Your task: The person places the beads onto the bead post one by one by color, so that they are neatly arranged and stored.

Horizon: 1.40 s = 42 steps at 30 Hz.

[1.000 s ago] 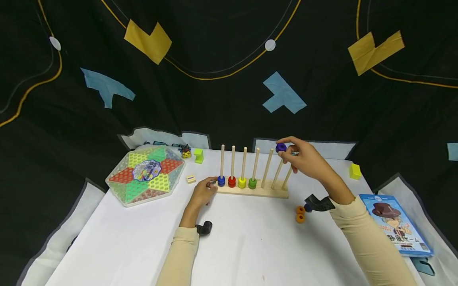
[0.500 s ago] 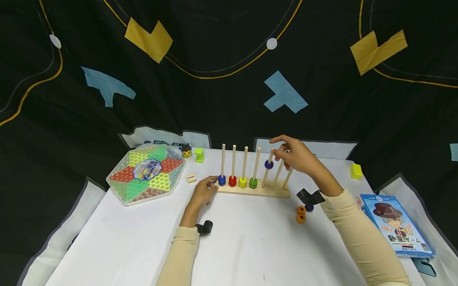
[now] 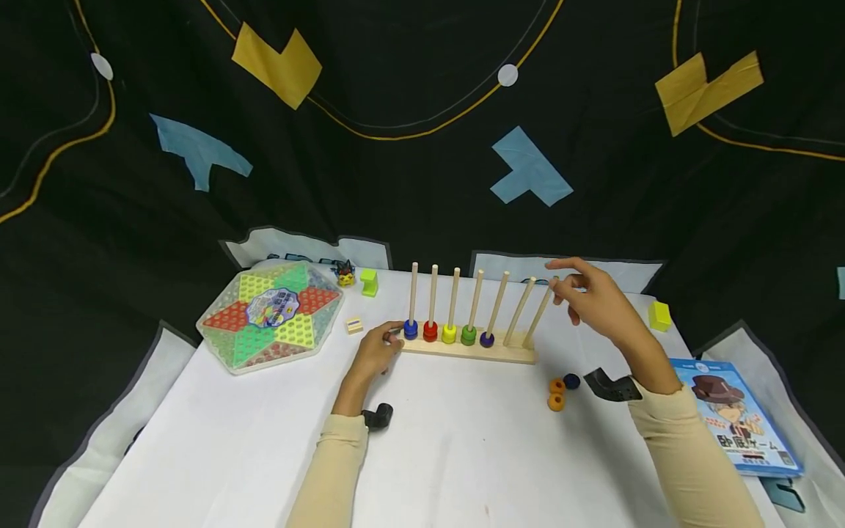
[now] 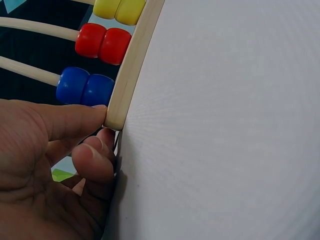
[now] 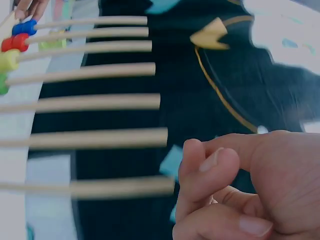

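A wooden bead rack (image 3: 467, 353) with several upright pegs stands on the table. Blue beads (image 4: 85, 87), red beads (image 4: 104, 43), yellow beads (image 4: 119, 10) and green beads (image 3: 469, 336) sit low on separate pegs. On the peg right of green, a single purple bead (image 3: 487, 340) lies at the bottom. My left hand (image 3: 378, 352) holds the rack's left end, thumb against its edge in the left wrist view. By the tops of the rightmost pegs hovers my right hand (image 3: 590, 297), fingers loosely bent with nothing between them. Two orange beads (image 3: 557, 401) and a dark blue bead (image 3: 571, 381) lie right of the rack.
A Chinese checkers board (image 3: 271, 317) lies at the left. Near the back are a small figure (image 3: 345, 274) and a green block (image 3: 369, 283); a small striped block (image 3: 354, 325) lies closer. Toward the right are a yellow-green block (image 3: 659, 316) and a blue game box (image 3: 736, 418).
The purple bead left my right hand at the fifth peg and slid down to the base. My right hand then moved right, away from that peg. The left hand stays on the rack.
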Available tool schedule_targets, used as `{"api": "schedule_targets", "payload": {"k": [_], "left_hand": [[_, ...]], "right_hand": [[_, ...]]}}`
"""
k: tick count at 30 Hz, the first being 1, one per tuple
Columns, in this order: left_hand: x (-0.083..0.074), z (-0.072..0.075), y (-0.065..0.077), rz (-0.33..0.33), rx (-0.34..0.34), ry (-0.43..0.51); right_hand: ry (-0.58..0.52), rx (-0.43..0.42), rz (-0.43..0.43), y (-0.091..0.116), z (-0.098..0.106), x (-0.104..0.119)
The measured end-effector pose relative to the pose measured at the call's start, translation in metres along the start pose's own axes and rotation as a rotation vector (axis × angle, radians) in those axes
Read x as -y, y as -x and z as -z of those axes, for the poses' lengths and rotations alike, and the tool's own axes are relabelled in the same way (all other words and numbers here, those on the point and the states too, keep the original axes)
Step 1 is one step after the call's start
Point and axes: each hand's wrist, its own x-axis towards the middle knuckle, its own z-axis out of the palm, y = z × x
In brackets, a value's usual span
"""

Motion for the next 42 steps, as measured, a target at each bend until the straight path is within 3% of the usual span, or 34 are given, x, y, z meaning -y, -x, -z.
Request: {"api": "schedule_targets", "payload": {"k": [7,13,18,25,31,37,42], "left_hand": [[-0.002,0.001,-0.002,0.005,-0.006,-0.017],[-0.002,-0.001,0.000,0.022,-0.003,-0.017],[-0.003,0.000,0.000,0.025,-0.007,-0.020],[-0.002,0.000,0.001,0.017,-0.014,-0.009],[-0.001,-0.003,0.002,0.035,-0.007,-0.011],[-0.004,-0.001,0.003,0.018,-0.018,-0.016],[-0.004,-0.001,0.002,0.022,-0.019,-0.018]], "right_hand": [[-0.066,0.011,-0.187,0.044,0.008,-0.070],[-0.145,0.186,-0.362,0.079,-0.020,-0.140],[-0.195,0.275,-0.412,0.093,-0.042,-0.167],[-0.157,0.280,-0.348,0.087,-0.057,-0.167],[-0.135,0.250,-0.330,0.083,-0.056,-0.161],[-0.114,0.150,-0.324,0.065,-0.030,-0.135],[-0.092,0.072,-0.223,0.046,0.000,-0.094]]}}
